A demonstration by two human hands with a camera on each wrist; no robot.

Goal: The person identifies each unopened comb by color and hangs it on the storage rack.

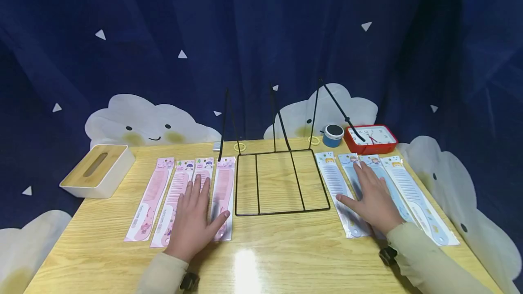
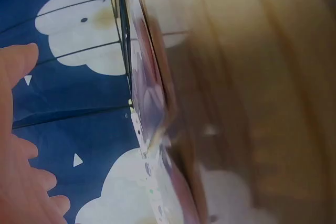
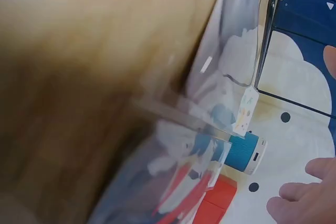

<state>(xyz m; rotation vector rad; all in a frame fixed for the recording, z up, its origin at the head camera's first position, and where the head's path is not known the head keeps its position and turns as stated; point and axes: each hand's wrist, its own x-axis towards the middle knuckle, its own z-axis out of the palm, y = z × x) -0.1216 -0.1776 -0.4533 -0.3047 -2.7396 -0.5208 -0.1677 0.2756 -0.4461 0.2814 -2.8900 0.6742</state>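
Observation:
Several pink combs [image 1: 150, 198] in clear packs lie in a row on the left of the table. My left hand [image 1: 191, 221] is over the middle packs, palm down with fingers spread. In the left wrist view a gap shows between those fingers and the packs. Across the table, several blue and white packed combs [image 1: 414, 196] form another row. Above its middle packs is my right hand [image 1: 372, 201], fingers extended and thumb out to the side; it holds nothing. A black wire rack [image 1: 259, 214] stands between the two rows.
A white tissue box [image 1: 116, 176] with a wooden lid sits at the left edge. Toward the back right are a small blue speaker-like cylinder [image 1: 332, 141] and a red clock [image 1: 369, 149]. Yellow rings [image 1: 239, 150] lie behind the rack. A dark blue curtain [image 1: 261, 26] hangs behind the table.

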